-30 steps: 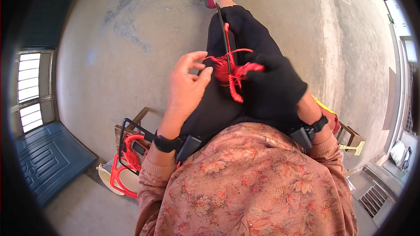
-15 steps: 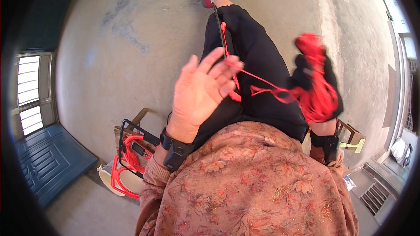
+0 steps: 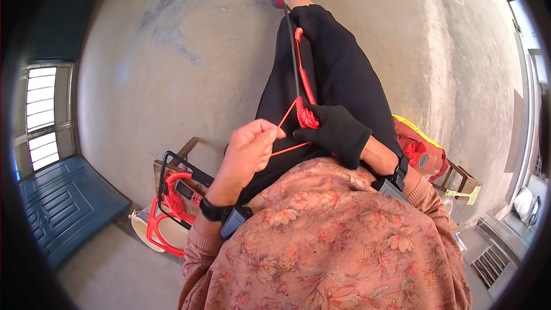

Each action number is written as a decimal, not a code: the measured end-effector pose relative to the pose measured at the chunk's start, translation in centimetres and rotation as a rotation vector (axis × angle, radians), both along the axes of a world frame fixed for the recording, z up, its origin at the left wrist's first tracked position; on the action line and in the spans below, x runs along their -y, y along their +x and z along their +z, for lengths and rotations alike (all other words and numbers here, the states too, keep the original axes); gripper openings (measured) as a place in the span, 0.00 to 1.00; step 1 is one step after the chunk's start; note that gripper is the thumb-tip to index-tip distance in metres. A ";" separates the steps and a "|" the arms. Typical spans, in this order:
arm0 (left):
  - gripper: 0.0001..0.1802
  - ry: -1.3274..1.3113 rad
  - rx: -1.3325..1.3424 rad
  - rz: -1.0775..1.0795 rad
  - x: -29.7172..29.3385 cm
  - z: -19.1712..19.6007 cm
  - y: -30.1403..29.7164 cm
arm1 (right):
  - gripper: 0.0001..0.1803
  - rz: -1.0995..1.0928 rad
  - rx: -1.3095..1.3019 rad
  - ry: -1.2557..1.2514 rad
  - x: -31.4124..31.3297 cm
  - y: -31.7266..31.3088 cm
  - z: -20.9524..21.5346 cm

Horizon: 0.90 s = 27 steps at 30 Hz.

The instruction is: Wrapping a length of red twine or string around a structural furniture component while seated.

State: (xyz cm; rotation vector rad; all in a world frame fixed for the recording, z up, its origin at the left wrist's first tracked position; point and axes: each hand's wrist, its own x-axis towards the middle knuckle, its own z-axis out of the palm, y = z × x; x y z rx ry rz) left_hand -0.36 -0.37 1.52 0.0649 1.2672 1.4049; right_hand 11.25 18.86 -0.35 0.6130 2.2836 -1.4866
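My bare left hand (image 3: pixel 252 146) is closed, pinching a thin red cord (image 3: pixel 288 115) between thumb and fingertips. From there, one strand runs up to a black rod (image 3: pixel 294 60) and another passes beneath my right hand. My right hand (image 3: pixel 341 132), in a black glove, closes around tight red cord windings (image 3: pixel 307 116) at the rod's near end. The rod lies along my legs towards my feet. Beside it runs a red-covered bar (image 3: pixel 307 85). What lies under the gloved palm is hidden.
Left of me, a stool (image 3: pixel 186 148) carries a black frame, red pieces and a mobile phone (image 3: pixel 186 189). A red frame (image 3: pixel 155 232) leans by it. At my right is a red bag (image 3: pixel 430 161) with yellow trim. A blue door panel (image 3: pixel 74 206) stands far left.
My right hand has swung inward from the right and now grips the windings. The big red cord bundle it held is no longer visible there. My left hand has closed from open onto the cord.
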 end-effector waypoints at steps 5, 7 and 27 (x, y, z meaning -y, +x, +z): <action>0.10 0.006 0.026 -0.035 0.1 0.8 0.8 | 0.24 -0.018 -0.130 0.008 0.6 1.9 -0.3; 0.10 0.012 0.076 -0.005 0.5 0.2 0.4 | 0.26 -0.139 -0.094 -0.165 0.0 2.0 0.3; 0.14 -0.029 0.164 0.026 -6.4 -3.6 -1.5 | 0.26 -0.045 -0.398 0.312 1.5 2.0 -0.7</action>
